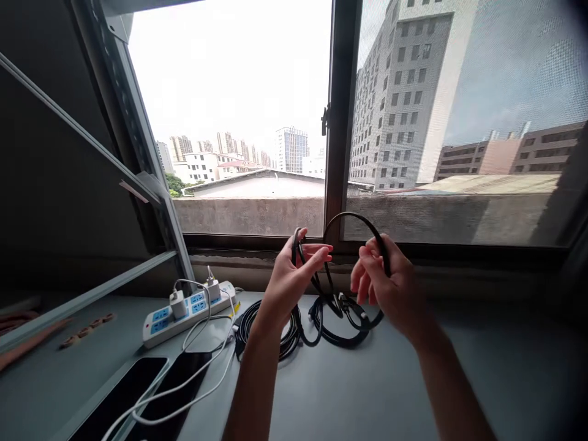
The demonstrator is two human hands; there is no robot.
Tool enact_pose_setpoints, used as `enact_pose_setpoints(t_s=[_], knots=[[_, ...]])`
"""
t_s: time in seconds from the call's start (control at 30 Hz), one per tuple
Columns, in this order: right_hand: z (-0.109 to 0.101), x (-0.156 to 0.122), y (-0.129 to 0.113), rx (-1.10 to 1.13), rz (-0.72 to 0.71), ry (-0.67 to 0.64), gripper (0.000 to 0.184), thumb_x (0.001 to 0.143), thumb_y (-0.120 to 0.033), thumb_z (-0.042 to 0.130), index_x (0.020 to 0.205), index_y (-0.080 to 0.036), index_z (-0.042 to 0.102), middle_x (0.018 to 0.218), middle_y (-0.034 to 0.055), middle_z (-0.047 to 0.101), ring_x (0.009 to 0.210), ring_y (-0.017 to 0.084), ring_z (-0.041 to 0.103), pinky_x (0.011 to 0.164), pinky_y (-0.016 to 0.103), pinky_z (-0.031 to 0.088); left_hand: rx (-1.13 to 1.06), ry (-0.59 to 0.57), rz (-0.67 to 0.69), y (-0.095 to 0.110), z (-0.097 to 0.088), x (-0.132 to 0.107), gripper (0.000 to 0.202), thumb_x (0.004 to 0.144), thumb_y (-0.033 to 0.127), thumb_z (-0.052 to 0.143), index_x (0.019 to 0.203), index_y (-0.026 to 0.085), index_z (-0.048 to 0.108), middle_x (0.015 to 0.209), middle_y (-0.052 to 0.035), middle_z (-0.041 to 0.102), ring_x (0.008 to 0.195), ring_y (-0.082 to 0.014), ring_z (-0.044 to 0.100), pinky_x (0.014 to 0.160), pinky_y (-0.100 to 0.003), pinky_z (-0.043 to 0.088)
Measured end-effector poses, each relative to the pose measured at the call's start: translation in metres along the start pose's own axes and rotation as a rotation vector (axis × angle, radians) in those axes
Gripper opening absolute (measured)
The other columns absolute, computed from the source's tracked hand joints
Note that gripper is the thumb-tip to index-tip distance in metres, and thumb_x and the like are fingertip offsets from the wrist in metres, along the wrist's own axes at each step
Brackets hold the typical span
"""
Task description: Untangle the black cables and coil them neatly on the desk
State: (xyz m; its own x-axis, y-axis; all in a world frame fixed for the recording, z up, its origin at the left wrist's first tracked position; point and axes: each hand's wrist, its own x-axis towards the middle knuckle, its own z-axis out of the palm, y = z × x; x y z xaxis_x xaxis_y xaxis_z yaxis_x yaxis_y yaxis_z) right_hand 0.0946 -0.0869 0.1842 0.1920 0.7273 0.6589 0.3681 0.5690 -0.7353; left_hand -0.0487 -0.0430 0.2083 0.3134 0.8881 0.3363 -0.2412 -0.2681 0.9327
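A black cable (353, 214) is held up in a loop between both hands, above the grey tabletop. My left hand (296, 269) has part of it hooked in the crook between thumb and fingers, with strands hanging below. My right hand (383, 269) pinches the cable between thumb and index finger, the other fingers loosely curled. Under the hands lie two coiled black cables: one coil (288, 349) on the left, partly hidden by my left forearm, and another coil (346, 338) on the right. Connectors show near the right coil, too small to identify.
A white power strip (188, 313) with two chargers stands at the left. White charging cables (202, 401) cross two dark-screened devices (169, 392) at the front left. Metal shelf framing (151, 141) rises on the left. A window frame (342, 122) is behind the tabletop (331, 398).
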Motion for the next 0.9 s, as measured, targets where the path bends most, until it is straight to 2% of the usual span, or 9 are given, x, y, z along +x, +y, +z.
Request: enact_pose_setpoints(t_s=[0.13,0.3,0.43,0.5,0.57,0.67,0.77,0.83,0.9], knots=[[-0.012,0.004,-0.001,0.11,0.018,0.202,0.026,0.087,-0.044,0.051,0.085,-0.024,0.034,0.048,-0.0079,0.053,0.029,0.012,0.046,0.027,0.017,0.032,0.038,0.025,0.066,0.009,-0.016,-0.002,0.069,0.074,0.027,0.068,0.133,0.012,0.036,0.098,-0.0087,0.069,0.083,-0.018,0.067,0.072,-0.025,0.051],[-0.027,0.008,0.0,0.151,0.002,0.484,0.029,0.082,-0.042,0.056,0.086,-0.026,0.032,0.048,-0.0094,0.05,0.027,0.011,0.041,0.024,0.018,0.032,0.006,0.343,0.294,0.009,-0.028,-0.001,0.058,0.08,0.03,0.06,0.132,0.017,0.037,0.069,0.0018,0.068,0.05,-0.0105,0.062,0.048,-0.019,0.046],[-0.035,0.007,-0.003,0.135,0.07,0.376,0.031,0.08,-0.042,0.06,0.084,-0.025,0.034,0.049,-0.0095,0.049,0.026,0.011,0.041,0.023,0.018,0.03,-0.043,0.441,0.329,0.006,-0.031,0.001,0.04,0.084,0.043,0.053,0.115,0.018,0.053,0.047,0.0067,0.057,0.031,-0.0063,0.046,0.036,-0.017,0.035],[-0.035,0.005,-0.007,0.111,0.099,0.296,0.033,0.079,-0.043,0.061,0.081,-0.024,0.035,0.047,-0.0096,0.048,0.026,0.01,0.04,0.024,0.018,0.031,-0.059,0.439,0.326,0.004,-0.029,0.002,0.032,0.084,0.047,0.051,0.087,0.017,0.063,0.037,0.0066,0.048,0.029,-0.0063,0.042,0.035,-0.017,0.033],[-0.034,0.003,-0.011,0.08,0.086,0.235,0.032,0.081,-0.045,0.06,0.075,-0.023,0.037,0.045,-0.0094,0.046,0.027,0.009,0.041,0.026,0.017,0.033,-0.067,0.421,0.323,0.002,-0.025,0.001,0.044,0.085,0.047,0.049,0.052,0.018,0.052,0.028,0.0061,0.036,0.027,-0.0065,0.04,0.033,-0.018,0.031],[-0.032,-0.001,-0.014,0.065,0.028,0.185,0.035,0.084,-0.048,0.056,0.068,-0.021,0.041,0.041,-0.0081,0.043,0.028,0.008,0.041,0.028,0.016,0.033,0.01,0.304,0.235,0.0,-0.018,-0.002,0.058,0.085,0.046,0.049,0.036,0.019,0.032,0.025,0.0047,0.027,0.024,-0.0066,0.038,0.031,-0.019,0.027],[-0.031,-0.005,-0.017,0.101,0.006,0.18,0.039,0.086,-0.051,0.053,0.063,-0.02,0.043,0.038,-0.0077,0.041,0.024,0.005,0.034,0.025,0.014,0.025,0.123,0.146,0.106,0.001,-0.012,-0.005,0.049,0.087,0.045,0.045,0.049,0.015,0.055,0.032,0.0015,0.044,0.025,-0.0072,0.042,0.031,-0.019,0.029],[-0.029,-0.007,-0.021,0.114,0.037,0.168,0.038,0.086,-0.052,0.052,0.066,-0.019,0.05,0.036,-0.0074,0.041,0.022,0.004,0.031,0.024,0.014,0.02,0.146,0.067,0.039,0.004,-0.009,-0.008,0.037,0.087,0.043,0.046,0.085,0.012,0.066,0.048,-0.0012,0.06,0.033,-0.0092,0.051,0.036,-0.019,0.037],[-0.025,-0.01,-0.026,0.115,0.069,0.15,0.037,0.086,-0.052,0.052,0.076,-0.018,0.06,0.035,-0.0071,0.041,0.022,0.005,0.031,0.024,0.014,0.021,0.145,-0.037,-0.049,0.009,-0.006,-0.012,0.049,0.083,0.04,0.055,0.124,0.014,0.05,0.072,-0.0048,0.07,0.045,-0.0122,0.061,0.045,-0.021,0.047]])
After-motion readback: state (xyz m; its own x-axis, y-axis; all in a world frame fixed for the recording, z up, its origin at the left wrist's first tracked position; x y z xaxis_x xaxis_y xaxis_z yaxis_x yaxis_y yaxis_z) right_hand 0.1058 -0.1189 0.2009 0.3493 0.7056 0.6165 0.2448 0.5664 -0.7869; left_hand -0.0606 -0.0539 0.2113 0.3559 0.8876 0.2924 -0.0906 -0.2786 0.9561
